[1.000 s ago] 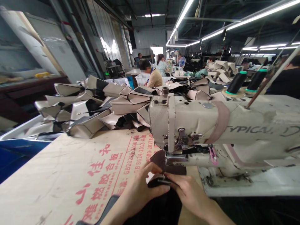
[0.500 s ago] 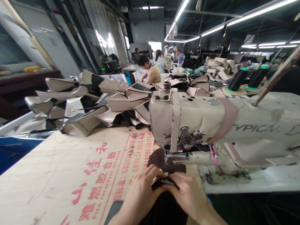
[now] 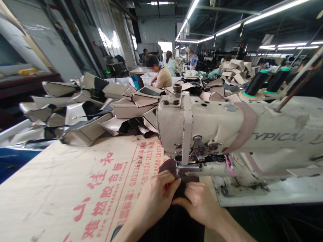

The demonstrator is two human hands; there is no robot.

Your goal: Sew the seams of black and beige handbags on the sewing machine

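A dark fabric piece point(image 3: 176, 222) hangs below my hands, and its dark brown part point(image 3: 168, 166) reaches up beside the needle area of a cream sewing machine point(image 3: 214, 124). My left hand point(image 3: 163, 190) pinches the piece at its left side, thumb and fingers pressed together. Close by on the right, my right hand point(image 3: 198, 200) has its fingers curled on the same piece, with the thumb pointing left. The machine's metal foot area point(image 3: 188, 168) is just above and in front of both hands.
Plywood with red print point(image 3: 75, 188) spreads to the left. Behind it lies a heap of beige and black sewn pieces point(image 3: 85, 127). Black thread spools point(image 3: 256, 82) stand behind the machine. A person in a tan shirt point(image 3: 164, 79) sits beyond the heap.
My hands have changed their hold. The folded black edge that stood up between them has dropped from sight, and my left hand has moved slightly up. The camera view has shifted a little.
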